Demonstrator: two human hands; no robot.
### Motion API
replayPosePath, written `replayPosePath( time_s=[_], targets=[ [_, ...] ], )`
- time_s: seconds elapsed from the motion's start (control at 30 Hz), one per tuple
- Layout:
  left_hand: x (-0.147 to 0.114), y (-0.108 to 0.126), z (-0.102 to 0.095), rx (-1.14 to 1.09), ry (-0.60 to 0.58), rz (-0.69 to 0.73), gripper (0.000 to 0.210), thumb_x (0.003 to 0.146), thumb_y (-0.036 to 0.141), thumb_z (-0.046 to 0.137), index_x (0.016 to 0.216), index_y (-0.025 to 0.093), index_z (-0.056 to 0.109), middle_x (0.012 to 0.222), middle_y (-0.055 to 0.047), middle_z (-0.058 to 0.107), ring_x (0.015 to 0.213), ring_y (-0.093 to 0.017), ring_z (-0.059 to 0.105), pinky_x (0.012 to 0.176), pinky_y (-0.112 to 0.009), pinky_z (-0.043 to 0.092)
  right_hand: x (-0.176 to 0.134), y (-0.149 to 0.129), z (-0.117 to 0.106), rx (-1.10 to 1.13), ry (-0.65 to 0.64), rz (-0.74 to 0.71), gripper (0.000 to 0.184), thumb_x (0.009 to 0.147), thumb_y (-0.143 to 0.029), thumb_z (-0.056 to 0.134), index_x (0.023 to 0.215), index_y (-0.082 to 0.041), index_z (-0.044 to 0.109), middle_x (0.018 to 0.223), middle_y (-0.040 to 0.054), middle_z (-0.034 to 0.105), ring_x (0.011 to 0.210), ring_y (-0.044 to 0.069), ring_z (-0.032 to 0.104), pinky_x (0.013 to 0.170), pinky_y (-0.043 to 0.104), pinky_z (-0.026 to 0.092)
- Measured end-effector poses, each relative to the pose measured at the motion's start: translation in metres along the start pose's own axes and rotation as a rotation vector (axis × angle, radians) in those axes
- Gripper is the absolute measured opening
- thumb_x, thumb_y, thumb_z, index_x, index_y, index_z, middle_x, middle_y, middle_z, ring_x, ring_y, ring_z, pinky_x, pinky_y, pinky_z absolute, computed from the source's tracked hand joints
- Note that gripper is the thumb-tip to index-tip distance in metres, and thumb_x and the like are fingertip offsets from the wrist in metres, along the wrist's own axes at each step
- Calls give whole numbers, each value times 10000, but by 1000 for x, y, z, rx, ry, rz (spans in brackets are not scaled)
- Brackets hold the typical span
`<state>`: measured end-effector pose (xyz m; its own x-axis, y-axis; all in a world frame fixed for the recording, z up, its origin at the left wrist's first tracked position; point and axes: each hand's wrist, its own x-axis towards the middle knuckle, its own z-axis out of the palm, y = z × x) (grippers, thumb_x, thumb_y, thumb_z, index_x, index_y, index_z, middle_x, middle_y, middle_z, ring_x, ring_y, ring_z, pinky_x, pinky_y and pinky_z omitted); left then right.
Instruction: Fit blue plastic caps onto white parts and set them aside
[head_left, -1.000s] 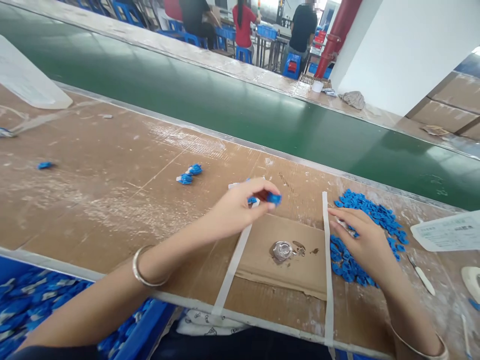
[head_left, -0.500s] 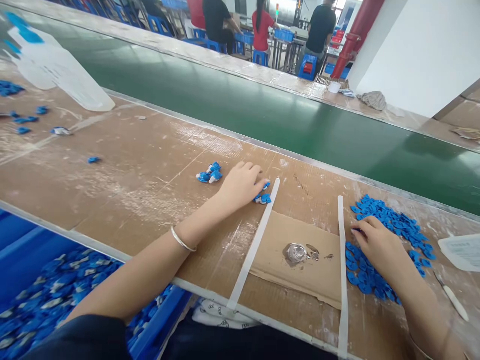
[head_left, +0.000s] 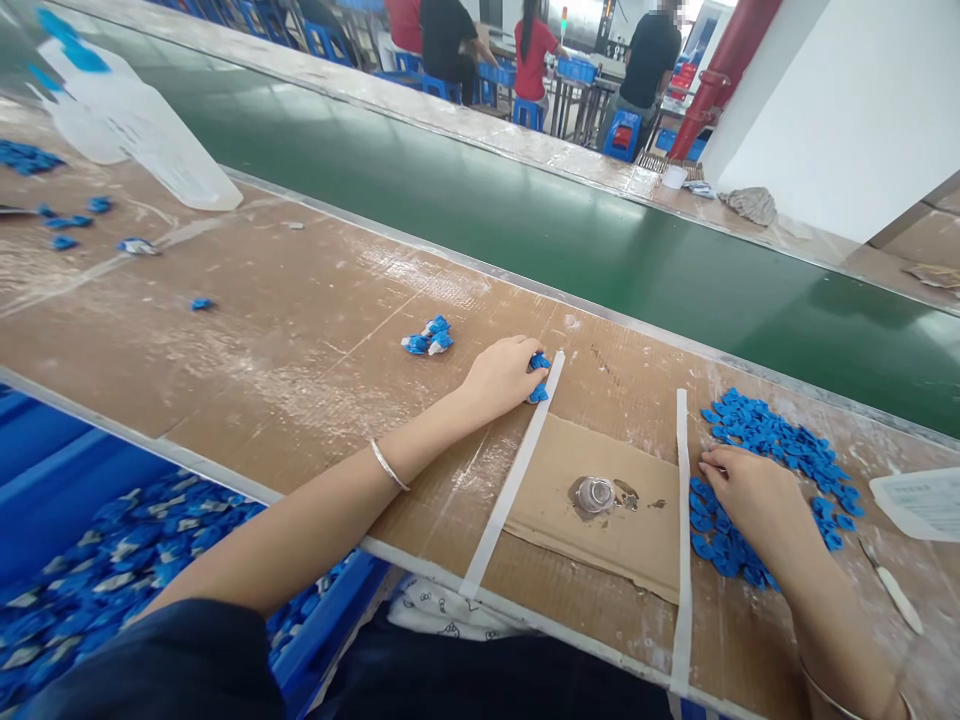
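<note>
My left hand [head_left: 510, 372] curls its fingers round a few small blue-and-white pieces [head_left: 538, 378] on the cardboard, beside the left strip of white tape [head_left: 517, 470]. Three or so similar blue-and-white pieces [head_left: 431, 337] lie to its left. Over the near edge of a pile of flat blue pieces [head_left: 780, 435] is my right hand [head_left: 750, 490], thumb and fingertips pinched together. Whatever the pinch holds, if anything, is too small to make out. Between the hands, a small clear cup [head_left: 595, 494] stands on a wet-stained cardboard sheet [head_left: 540, 510].
A blue crate [head_left: 45, 440] full of blue-and-white pieces is below the table at left. A white-handled tool [head_left: 896, 590] lies at right near a translucent plastic piece [head_left: 919, 503]. A green conveyor belt [head_left: 450, 200] runs behind; several people sit beyond it.
My left hand has closed its fingers round the blue-and-white pieces beside the tape. My right hand stays pinched at the pile, having moved only slightly. The view has shifted a little.
</note>
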<state>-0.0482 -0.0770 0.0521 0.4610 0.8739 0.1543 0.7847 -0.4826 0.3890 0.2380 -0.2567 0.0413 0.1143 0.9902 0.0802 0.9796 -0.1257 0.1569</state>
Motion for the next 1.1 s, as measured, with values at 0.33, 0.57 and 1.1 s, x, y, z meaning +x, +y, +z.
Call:
replayPosePath(
  time_s=[0.33,0.57,1.1],
  targets=[
    [-11,15,7,-653,157,5,235,779,199,638,1008,161,665,972,-55,687,878,-184,627,853,-326,496,0,-5,-16,390,154,-111,242,879,-307,565,1074,-185,640,1007,66,681,847,264,624,706,390,515],
    [-30,38,-2,-1365,-189,37,319,745,196,684,1050,137,610,876,-46,628,761,-137,599,655,-265,510,-11,-78,-39,839,123,-547,307,974,-239,533,1278,-275,500,1093,21,644,976,169,578,852,298,480],
    [-56,57,11,-1748,-634,43,474,680,254,844,1053,153,570,937,-57,657,791,-167,669,756,-315,531,-14,-82,-23,1714,265,-91,271,828,-395,744,1073,-299,678,1035,59,702,968,208,666,840,348,570]
  ],
)
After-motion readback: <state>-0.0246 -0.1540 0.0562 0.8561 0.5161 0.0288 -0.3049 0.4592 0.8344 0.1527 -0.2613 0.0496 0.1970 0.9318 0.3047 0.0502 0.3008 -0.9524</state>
